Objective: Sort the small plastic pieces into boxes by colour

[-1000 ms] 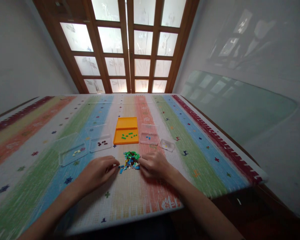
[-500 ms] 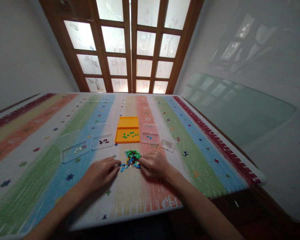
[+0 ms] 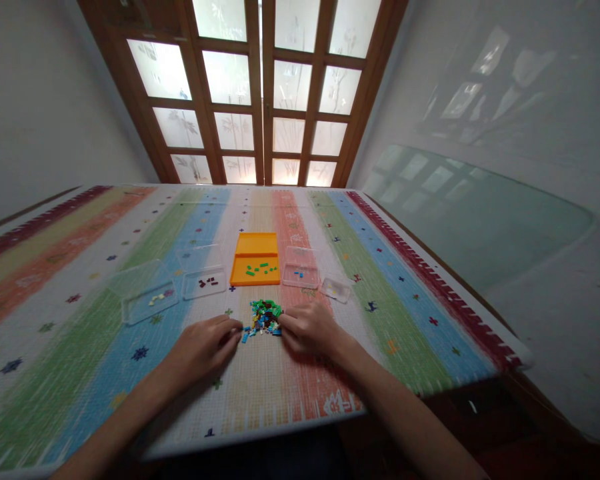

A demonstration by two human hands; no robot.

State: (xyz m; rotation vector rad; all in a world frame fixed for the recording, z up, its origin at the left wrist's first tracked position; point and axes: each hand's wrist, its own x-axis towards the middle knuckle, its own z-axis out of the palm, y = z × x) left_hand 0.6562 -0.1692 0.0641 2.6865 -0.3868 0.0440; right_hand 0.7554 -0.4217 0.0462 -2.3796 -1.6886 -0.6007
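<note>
1. At far left, a clear box (image 3: 136, 312) lies open with its lid tipped back behind it. A few cream pieces (image 3: 155, 298) sit inside, seemingly grouped by colour.
2. Beside it, a second clear box (image 3: 191, 291) holds dark red pieces (image 3: 203, 284), its see-through lid also laid back, which leaves the top easy to reach into.
3. Your left hand (image 3: 207, 340) rests on the cloth (image 3: 247, 400), thumb and forefinger almost together at the pile's left edge, near a loose blue brick (image 3: 245, 338). You can't tell from here whether anything is pinched between them.
4. In the middle, an orange box (image 3: 257, 244) lies open, green pieces (image 3: 264, 265) spread in its nearer half.
5. Just in front of it is the pile of bricks (image 3: 266, 313), mixed in colour, between your hands; that spot probably keeps it within reach of both.
6. Right of the orange box, a third clear box (image 3: 310, 279) holds a few blue pieces (image 3: 301, 275).
7. Your right hand (image 3: 310, 328) has its fingers curled in at the pile's right edge, perhaps to steady it or pick from it. The fingertips are partly hidden, so you can't tell what they hold.
8. At far right, a small box (image 3: 343, 297) contains faint yellowish pieces (image 3: 332, 289).
</note>
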